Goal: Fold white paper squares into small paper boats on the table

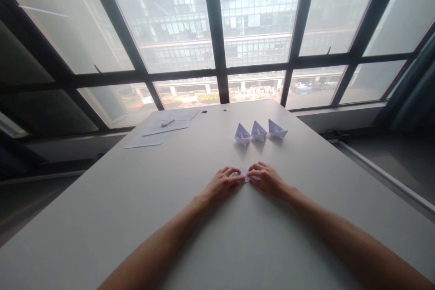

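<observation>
My left hand (222,183) and my right hand (268,178) meet at the middle of the white table (142,199). Both have curled fingers pinching a small folded piece of pale paper (245,173), which lies against the tabletop and is mostly hidden by the fingers. Just beyond the hands three folded paper boats stand in a row: one on the left (242,134), one in the middle (258,131) and one on the right (276,129).
Loose white paper sheets (163,128) lie at the far left of the table with a small white pen-like object (167,122) on them. Two small dark holes (204,111) sit near the far edge. Large windows with dark frames (217,54) stand behind the table.
</observation>
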The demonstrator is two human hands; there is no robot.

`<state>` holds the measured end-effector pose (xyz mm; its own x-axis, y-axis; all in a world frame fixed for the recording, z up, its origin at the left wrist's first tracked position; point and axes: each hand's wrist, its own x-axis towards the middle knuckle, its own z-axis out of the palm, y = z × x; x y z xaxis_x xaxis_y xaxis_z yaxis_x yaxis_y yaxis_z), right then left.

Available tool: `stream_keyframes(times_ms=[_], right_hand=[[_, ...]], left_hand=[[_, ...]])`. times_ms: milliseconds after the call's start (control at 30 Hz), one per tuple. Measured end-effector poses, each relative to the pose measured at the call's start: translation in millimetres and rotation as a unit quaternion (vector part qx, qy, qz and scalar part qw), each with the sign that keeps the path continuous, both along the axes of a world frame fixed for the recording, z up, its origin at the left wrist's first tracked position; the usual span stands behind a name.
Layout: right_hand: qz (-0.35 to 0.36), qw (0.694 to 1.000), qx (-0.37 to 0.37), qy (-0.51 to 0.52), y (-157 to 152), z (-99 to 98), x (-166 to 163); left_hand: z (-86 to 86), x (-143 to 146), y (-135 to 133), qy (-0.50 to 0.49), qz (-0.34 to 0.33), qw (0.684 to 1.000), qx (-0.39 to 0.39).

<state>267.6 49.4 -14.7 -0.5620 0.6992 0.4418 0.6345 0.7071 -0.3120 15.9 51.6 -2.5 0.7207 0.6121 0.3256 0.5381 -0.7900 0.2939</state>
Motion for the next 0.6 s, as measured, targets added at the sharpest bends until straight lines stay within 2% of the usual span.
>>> stream_keyframes(times_ms=[133, 233, 433, 600], right_hand=[[0.01, 1.0, 0.004, 0.007, -0.8, 0.8, -1.7], [0.024, 1.0, 0.002, -0.002, -0.3, 0.9, -2.8], [0.007, 1.0, -0.005, 0.008, 2.3, 0.2, -3.6], [0.01, 1.0, 0.001, 0.01, 4.2, -2.5, -1.9]], left_hand=[[2.5, -1.7, -0.5, 0.066, -0.058, 0.996, -0.027], [2.3, -2.5, 0.5, 0.089, -0.065, 0.993, -0.043], [0.5, -1.3, -0.1, 0.047, -0.046, 0.997, -0.035], [-1.7, -1.4, 1.3, -0.06, 0.042, 0.995, -0.063]])
